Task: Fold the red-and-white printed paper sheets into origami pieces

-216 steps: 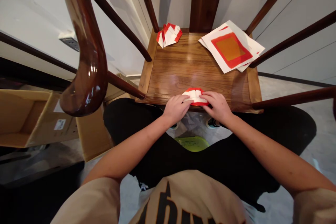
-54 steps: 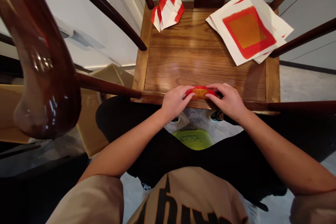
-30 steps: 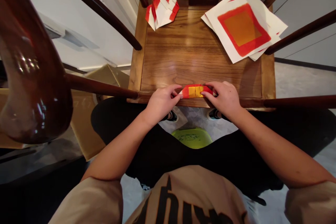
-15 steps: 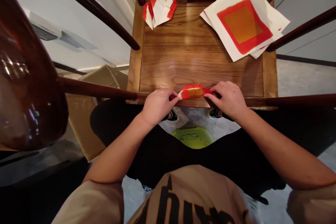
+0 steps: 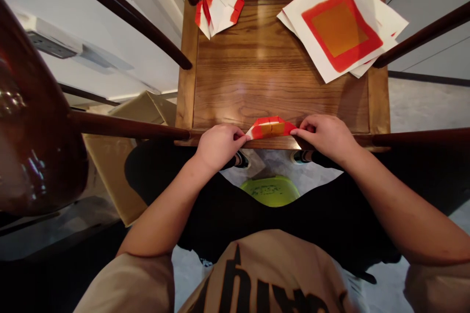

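Observation:
A small folded paper boat shape [image 5: 272, 128], red, white and orange, is stretched between my hands at the front edge of the wooden seat [image 5: 253, 73]. My left hand [image 5: 222, 144] pinches its left pointed end between thumb and forefinger. At the right pointed end, the thumb and forefinger of my right hand [image 5: 326, 137] are closed on the paper. A narrow opening with a white inside shows along its top. Farther back on the left of the seat sit folded red and white paper pieces [image 5: 222, 10].
Loose sheets of paper [image 5: 336, 29] with a red and orange square lie at the back right. Dark wooden bars [image 5: 128, 124] flank the seat. A cardboard box [image 5: 110, 171] stands on the floor at left, and a green plastic container [image 5: 271, 191] lies below between my feet.
My right hand has shifted slightly to the right, out toward the tip of the paper. The paper's top now shows a wider white opening. My left hand has moved slightly left.

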Available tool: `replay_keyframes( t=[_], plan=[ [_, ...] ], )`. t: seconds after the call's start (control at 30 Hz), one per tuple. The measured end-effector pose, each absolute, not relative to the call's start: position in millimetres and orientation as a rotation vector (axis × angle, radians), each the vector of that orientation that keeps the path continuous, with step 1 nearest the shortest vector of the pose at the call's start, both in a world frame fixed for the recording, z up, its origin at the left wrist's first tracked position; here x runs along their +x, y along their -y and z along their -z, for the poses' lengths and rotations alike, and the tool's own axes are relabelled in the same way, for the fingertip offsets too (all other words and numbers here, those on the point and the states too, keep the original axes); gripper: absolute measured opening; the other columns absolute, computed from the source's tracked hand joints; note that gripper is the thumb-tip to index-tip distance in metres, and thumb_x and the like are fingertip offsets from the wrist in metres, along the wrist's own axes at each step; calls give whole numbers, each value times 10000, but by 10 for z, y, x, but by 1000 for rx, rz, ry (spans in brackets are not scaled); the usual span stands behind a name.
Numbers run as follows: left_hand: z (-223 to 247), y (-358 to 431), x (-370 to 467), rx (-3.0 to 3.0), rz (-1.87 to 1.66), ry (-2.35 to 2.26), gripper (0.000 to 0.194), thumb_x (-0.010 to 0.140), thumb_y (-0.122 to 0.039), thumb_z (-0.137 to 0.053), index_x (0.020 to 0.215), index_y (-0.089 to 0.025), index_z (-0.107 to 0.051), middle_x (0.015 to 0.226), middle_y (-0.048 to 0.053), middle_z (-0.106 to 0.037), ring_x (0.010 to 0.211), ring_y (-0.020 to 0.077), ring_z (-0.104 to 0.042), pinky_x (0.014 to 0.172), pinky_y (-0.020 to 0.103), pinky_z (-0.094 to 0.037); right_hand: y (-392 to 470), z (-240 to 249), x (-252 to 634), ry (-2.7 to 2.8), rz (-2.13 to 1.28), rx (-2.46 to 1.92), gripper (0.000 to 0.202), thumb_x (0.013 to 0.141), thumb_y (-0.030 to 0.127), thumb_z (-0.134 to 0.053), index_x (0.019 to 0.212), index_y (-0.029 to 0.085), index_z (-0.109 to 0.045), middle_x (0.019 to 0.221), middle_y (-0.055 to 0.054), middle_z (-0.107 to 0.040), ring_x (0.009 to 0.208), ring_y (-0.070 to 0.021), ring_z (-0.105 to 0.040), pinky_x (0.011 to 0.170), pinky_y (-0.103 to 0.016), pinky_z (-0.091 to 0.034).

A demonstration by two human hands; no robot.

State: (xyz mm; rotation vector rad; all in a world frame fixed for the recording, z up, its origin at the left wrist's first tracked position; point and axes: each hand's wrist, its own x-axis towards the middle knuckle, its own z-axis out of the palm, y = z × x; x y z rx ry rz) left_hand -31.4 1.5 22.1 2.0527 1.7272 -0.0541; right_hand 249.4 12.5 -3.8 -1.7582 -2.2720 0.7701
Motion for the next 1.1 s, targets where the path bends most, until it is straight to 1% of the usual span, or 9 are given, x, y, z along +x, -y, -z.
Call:
replay_keyframes(
  t=[0.27, 0.63, 0.87, 1.1],
  plan=[
    [-242, -6, -310, 2031, 97, -1768, 251, 871, -443, -630, 858, -235, -771, 867, 33, -746, 781, 194, -659, 704, 286, -488, -108, 3, 2473, 2212, -780, -1883, 350, 847, 537, -649, 686, 226, -658, 669, -9, -658, 600, -161, -561, 568, -309, -327],
    [-257, -12, -315, 2050, 137, -1777, 280, 872, -464, -613, 840, -232, -767, 860, 37, -743, 783, 200, -659, 672, 286, -480, -191, -22, 2592, 2227, -985, -1831, 225, 831, 465, -687, 755, 255, -711, 712, 8, -697, 630, -156, -593, 558, -296, -351],
    [-312, -30, -311, 2016, 207, -1788, 275, 862, -473, -625, 821, -241, -766, 830, 31, -745, 778, 208, -666, 675, 292, -484, -185, -41, 2593, 2222, -990, -1864, 213, 827, 451, -686, 749, 253, -706, 695, 12, -694, 621, -154, -594, 554, -293, -352],
    [-328, -41, -307, 2019, 228, -1780, 263, 861, -462, -623, 811, -240, -755, 855, 31, -745, 810, 215, -668, 679, 294, -476, -187, -57, 2607, 2306, -992, -1792, 202, 841, 432, -661, 757, 251, -688, 704, 13, -693, 621, -151, -588, 554, -289, -342]
  ],
)
